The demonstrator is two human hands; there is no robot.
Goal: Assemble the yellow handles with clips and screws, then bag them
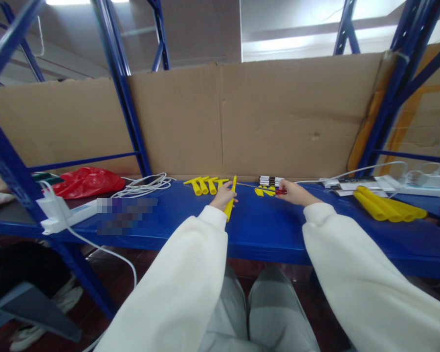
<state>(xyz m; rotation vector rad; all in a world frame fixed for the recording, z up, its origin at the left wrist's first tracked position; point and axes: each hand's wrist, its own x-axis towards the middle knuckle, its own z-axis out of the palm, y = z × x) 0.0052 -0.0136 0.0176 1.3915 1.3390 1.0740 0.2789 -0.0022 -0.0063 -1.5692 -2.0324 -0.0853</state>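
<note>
My left hand (222, 195) is closed around a yellow tubular piece (229, 210), which is held tilted above the blue tabletop. In my right hand (295, 193) is a screwdriver (280, 192) with a red and dark handle. Its long thin shaft reaches left to the yellow piece; whether the tip touches it I cannot tell. Several yellow T-shaped pieces (204, 186) lie in a row just left of my left hand. Small flat yellow pieces (266, 191) lie beside the screwdriver, and behind them are several white cylinders with black bands (270, 180).
At the right lie several yellow tubes (383, 208) and a white power strip (430, 188). To the left are a red plastic bag (91, 182), coiled white cable (146, 186) and another power strip (75, 213). Cardboard (264, 117) walls the back, between blue posts (119, 83).
</note>
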